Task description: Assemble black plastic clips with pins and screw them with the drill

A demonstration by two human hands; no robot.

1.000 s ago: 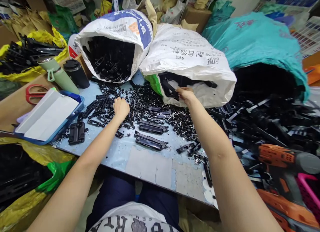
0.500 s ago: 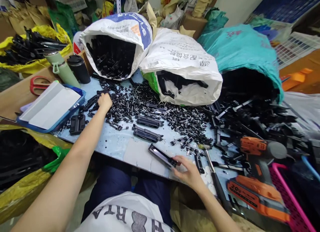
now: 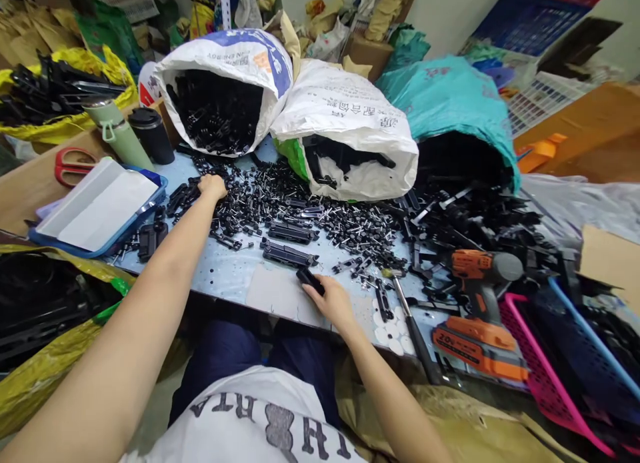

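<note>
My right hand (image 3: 334, 302) is closed around a long black part (image 3: 310, 280) at the front of the table, over a light grey pad (image 3: 273, 291). My left hand (image 3: 213, 186) reaches into the small black parts (image 3: 250, 206) at the back left; its fingertips are hidden among them, so what it may hold cannot be made out. Two assembled black pieces, one (image 3: 290, 254) nearer me and one (image 3: 293, 232) behind it, lie side by side beyond the pad.
Behind the parts lie open sacks, white-blue (image 3: 235, 50), white (image 3: 350, 106) and teal (image 3: 450, 96). On the right are a hammer (image 3: 417, 336), an orange drill (image 3: 480, 336) and a pink basket (image 3: 543, 383). A blue tray (image 3: 103, 250) and a dark cup (image 3: 153, 136) stand left.
My right hand has moved left along the black part and closed around it, and the part has turned and partly disappeared under the hand. My left hand stays at the pile. The view has shifted.
</note>
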